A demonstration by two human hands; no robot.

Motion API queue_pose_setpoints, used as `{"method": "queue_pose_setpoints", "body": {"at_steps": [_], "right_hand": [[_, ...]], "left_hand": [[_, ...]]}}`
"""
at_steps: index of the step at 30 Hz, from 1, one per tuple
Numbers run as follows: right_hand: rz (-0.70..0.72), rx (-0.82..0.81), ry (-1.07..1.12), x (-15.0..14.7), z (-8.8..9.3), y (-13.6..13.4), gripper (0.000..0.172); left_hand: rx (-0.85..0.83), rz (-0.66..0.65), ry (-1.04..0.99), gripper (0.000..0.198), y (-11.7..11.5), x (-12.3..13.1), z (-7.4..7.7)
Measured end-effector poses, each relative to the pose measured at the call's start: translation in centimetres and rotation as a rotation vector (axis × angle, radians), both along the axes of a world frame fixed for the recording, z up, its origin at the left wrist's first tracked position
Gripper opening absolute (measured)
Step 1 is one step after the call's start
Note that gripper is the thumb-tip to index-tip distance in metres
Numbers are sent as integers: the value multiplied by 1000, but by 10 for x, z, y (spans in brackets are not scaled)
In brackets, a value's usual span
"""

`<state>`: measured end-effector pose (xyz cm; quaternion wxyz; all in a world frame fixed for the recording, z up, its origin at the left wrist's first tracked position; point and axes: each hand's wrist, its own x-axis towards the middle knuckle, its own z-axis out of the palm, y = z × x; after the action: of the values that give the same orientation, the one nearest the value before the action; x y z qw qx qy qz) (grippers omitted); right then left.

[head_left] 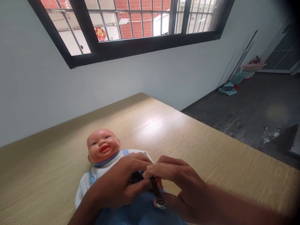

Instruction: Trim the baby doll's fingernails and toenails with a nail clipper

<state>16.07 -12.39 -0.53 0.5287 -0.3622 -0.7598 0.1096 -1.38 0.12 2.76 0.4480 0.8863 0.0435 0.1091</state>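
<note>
A baby doll [103,145] lies on its back on the table, in a white top and blue dungarees [138,209]. Across its chest reaches my left hand [122,181], fingers and thumb closed around a black part that is mostly hidden. From the right, my right hand [181,181] meets it, fingertips touching near the left thumb. A dark strap-like thing [156,189] with a shiny end runs down between the hands, beside the doll's small hand [159,182]; my right fingers and thumb close about it. Its exact kind is unclear.
The wooden table [187,147] ends in a corner at the back and an edge on the right. Behind it stands a white wall with a barred window [140,43]. A dustpan [227,89] and a pink basin [254,67] are on the far right.
</note>
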Motion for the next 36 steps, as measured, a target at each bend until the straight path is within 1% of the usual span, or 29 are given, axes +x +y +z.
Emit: {"method": "queue_pose_setpoints", "body": {"at_steps": [2, 5, 8, 12, 16, 19, 23, 25, 27, 29, 31, 32, 34, 36], "right_hand": [[-3, 10, -16, 0, 2, 0, 24], [-4, 20, -44, 0, 5, -1, 22], [15, 27, -67, 0, 7, -1, 27], [6, 18, -76, 0, 6, 0, 24], [48, -13, -18, -1, 3, 0, 29], [42, -9, -20, 0, 3, 0, 29], [3, 2, -133, 0, 10, -1, 29], [-54, 46, -206, 0, 11, -3, 32], [-129, 124, -226, -1, 9, -4, 32], [-189, 241, -198, 0, 4, -3, 29], [-218, 340, -149, 2, -1, -1, 25], [-227, 355, -124, 3, -3, 1, 24], [-251, 324, -69, 5, -4, 1, 27], [-285, 242, -20, 8, 0, -6, 40]], "left_hand": [[6, -1, 8, 17, 0, 0, 0], [9, -4, 7, 21, 0, 2, 0], [14, -15, 2, 22, -1, 3, -1], [13, -15, -7, 20, 0, 3, -2], [15, -11, 11, 20, 0, 2, -2], [10, 6, -12, 20, -1, 1, -3], [15, 12, -55, 21, 0, 2, -7], [11, 9, -39, 17, 1, 2, -8], [38, 45, -16, 12, 1, 0, -6], [140, 91, 26, 11, -4, -4, 1], [330, 131, 100, 16, -16, -8, 10], [443, 163, 150, 18, -24, -10, 14], [652, 272, 277, 21, -44, -10, 19], [783, 418, 409, 25, -63, -9, 19]]}}
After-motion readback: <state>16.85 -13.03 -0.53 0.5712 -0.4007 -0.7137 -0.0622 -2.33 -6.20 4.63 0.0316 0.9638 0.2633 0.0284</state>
